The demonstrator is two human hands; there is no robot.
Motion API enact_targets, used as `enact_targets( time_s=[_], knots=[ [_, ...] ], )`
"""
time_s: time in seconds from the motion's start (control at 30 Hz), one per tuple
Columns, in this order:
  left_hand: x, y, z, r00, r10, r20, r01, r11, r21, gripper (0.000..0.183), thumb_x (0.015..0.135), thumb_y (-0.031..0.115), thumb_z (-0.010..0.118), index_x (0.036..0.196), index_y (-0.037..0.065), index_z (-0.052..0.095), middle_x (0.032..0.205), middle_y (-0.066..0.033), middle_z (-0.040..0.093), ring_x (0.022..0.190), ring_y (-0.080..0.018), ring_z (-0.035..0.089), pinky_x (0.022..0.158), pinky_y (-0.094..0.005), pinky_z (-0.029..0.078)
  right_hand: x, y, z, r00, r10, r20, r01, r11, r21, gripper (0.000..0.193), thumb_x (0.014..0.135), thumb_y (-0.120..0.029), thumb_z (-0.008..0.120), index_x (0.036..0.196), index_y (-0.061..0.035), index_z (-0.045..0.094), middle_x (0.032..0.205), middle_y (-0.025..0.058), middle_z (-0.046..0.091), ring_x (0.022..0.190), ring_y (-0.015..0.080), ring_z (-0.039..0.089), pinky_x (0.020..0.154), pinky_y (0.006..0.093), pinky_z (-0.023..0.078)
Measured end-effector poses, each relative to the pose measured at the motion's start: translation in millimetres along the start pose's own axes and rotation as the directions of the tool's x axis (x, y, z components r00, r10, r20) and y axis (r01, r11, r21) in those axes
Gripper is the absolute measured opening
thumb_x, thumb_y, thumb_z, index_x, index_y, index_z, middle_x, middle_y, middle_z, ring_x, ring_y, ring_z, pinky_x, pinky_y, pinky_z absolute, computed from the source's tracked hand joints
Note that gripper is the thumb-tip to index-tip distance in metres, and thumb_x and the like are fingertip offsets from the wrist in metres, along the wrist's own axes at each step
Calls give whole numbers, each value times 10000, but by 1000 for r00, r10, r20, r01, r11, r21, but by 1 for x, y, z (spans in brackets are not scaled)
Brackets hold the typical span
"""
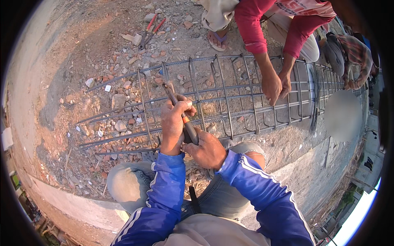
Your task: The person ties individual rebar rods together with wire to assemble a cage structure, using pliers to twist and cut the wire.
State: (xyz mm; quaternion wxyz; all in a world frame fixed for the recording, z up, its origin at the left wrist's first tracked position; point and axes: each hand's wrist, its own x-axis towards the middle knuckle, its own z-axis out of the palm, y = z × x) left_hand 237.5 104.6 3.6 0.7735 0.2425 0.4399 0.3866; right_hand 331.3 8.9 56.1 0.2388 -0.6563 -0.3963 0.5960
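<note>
In front of my knees I hold pincers (189, 128) with a dark grip, an orange band and a metal shaft slanting up to the left. My right hand (208, 151) is closed round the lower end of the grip. Curled against the shaft is my left hand (173, 123), its fingers bent; whether it also holds wire is hidden. The pincers' head lies over a long rebar cage (213, 88), close to one of its square stirrups. The cage's bare bar ends stick out to the left above broken rubble.
Across the cage a co-worker in red sleeves has both hands (274, 88) at the bars. Another person (353, 55) bends over its far right end. Red-handled cutters (150, 32) lie on the ground at the back. A bundle of thin wires (315, 98) rests across the cage.
</note>
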Motion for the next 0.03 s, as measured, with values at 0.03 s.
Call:
enact_targets(
  time_s=[0.03],
  knots=[
    [-8,3,7,998,-40,-54,45,995,90,254,777,165,681,927,15,541,769,-74,603,703,-173,631,664,-292,514,-6,-1,-6,998,16,59,-20,998,59,514,815,-213,607,1273,-15,483,941,259,649,896,423,646,794,477,501]
  ],
)
